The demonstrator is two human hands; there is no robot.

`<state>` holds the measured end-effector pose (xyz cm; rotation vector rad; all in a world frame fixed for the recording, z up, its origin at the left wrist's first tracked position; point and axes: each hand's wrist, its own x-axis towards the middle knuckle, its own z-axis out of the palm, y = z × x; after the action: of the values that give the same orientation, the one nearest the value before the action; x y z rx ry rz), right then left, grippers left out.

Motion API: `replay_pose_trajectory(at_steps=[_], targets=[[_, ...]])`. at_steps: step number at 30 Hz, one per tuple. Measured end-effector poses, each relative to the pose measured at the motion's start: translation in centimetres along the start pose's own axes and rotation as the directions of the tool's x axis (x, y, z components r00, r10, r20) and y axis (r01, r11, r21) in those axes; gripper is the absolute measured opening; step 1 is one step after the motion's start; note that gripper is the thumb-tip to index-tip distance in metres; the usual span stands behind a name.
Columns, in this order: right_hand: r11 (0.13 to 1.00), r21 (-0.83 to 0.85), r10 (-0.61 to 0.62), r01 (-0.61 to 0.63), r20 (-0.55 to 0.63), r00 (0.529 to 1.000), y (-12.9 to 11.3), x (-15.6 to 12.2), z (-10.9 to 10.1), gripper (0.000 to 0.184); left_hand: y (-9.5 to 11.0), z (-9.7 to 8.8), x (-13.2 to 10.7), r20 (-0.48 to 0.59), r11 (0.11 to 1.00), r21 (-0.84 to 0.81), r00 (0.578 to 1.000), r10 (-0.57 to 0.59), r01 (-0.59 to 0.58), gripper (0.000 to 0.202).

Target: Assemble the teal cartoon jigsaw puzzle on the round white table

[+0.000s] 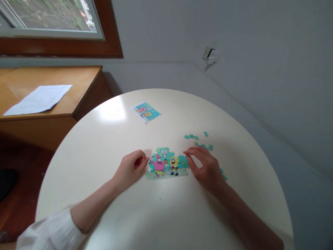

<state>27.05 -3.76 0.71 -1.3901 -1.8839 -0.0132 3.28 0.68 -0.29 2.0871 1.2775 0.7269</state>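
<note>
A partly assembled cartoon jigsaw puzzle (167, 165) lies on the round cream table (109, 146), between my two hands. My left hand (131, 168) rests at the puzzle's left edge, its fingers curled in loosely with nothing visible in them. My right hand (204, 168) sits at the puzzle's right edge, fingers bent and fingertips touching the edge pieces. Several loose teal puzzle pieces (197, 139) lie just beyond my right hand, and a few more (223, 174) show at its right side.
A small reference picture card (145, 111) lies farther back on the table. To the left stands a wooden desk (85, 86) with a white sheet of paper (39, 99) on it, below a window. A wall socket (210, 55) is on the grey wall.
</note>
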Motion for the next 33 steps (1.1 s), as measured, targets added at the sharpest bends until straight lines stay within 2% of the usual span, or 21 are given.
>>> replay_pose_trajectory(at_steps=[2, 4, 6, 8, 11, 13, 16, 18, 19, 21, 24, 29, 33], targets=[[0.999, -0.029, 0.024, -0.023, 0.029, 0.999, 1.0, 0.2, -0.8, 0.014, 0.2, 0.1, -0.2, -0.039, 0.991, 0.056, 0.991, 0.128, -0.126, 0.018], [0.998, -0.040, 0.059, -0.056, 0.079, 0.995, 2.0, 0.4, -1.5, 0.014, 0.5, 0.3, -0.3, -0.020, 0.954, 0.094, 0.958, 0.287, -0.284, 0.015], [0.994, -0.047, 0.105, -0.100, 0.117, 0.988, 3.0, 0.4, -2.2, 0.013, 0.7, 0.5, -0.5, 0.058, 0.892, 0.097, 0.897, 0.439, -0.442, 0.015], [0.988, -0.055, 0.151, -0.144, 0.154, 0.976, 3.8, 0.4, -2.8, 0.012, 1.0, 0.8, -0.5, 0.174, 0.828, 0.098, 0.829, 0.532, -0.552, 0.025], [0.981, -0.052, 0.195, -0.188, 0.269, 0.943, 4.4, 0.4, -3.7, 0.011, 1.3, 0.8, -0.5, 0.344, 0.775, 0.132, 0.762, 0.549, -0.618, 0.039], [0.974, -0.041, 0.221, -0.223, 0.389, 0.894, 4.4, 0.4, -4.4, 0.009, 1.3, 0.7, -0.4, 0.413, 0.764, 0.156, 0.744, 0.526, -0.626, 0.043], [0.953, -0.049, 0.274, -0.298, 0.557, 0.784, 4.1, 0.4, -5.3, 0.006, 0.9, 0.6, -0.3, 0.479, 0.751, 0.170, 0.719, 0.503, -0.638, 0.045], [0.943, -0.060, 0.294, -0.329, 0.614, 0.732, 3.8, 0.4, -5.7, 0.005, 0.7, 0.7, -0.3, 0.506, 0.745, 0.181, 0.710, 0.490, -0.643, 0.044], [0.941, -0.058, 0.295, -0.335, 0.627, 0.721, 3.8, 0.5, -5.9, 0.005, 0.7, 0.8, -0.3, 0.511, 0.743, 0.189, 0.710, 0.484, -0.642, 0.043], [0.939, -0.043, 0.292, -0.341, 0.624, 0.725, 3.7, 0.4, -5.9, 0.005, 0.6, 1.0, -0.3, 0.503, 0.740, 0.209, 0.719, 0.479, -0.639, 0.040], [0.941, -0.031, 0.299, -0.338, 0.548, 0.781, 4.1, 0.3, -5.5, 0.009, 0.5, 1.2, -0.3, 0.482, 0.735, 0.232, 0.731, 0.483, -0.638, 0.037], [0.945, -0.042, 0.323, -0.325, 0.289, 0.901, 6.0, -0.1, -3.9, 0.013, 0.0, 1.4, -0.3, 0.461, 0.732, 0.252, 0.743, 0.485, -0.633, 0.036], [0.935, -0.115, 0.346, -0.335, 0.102, 0.933, 7.3, -0.7, -2.2, 0.019, -0.5, 1.2, -0.3, 0.445, 0.739, 0.249, 0.752, 0.486, -0.625, 0.036]])
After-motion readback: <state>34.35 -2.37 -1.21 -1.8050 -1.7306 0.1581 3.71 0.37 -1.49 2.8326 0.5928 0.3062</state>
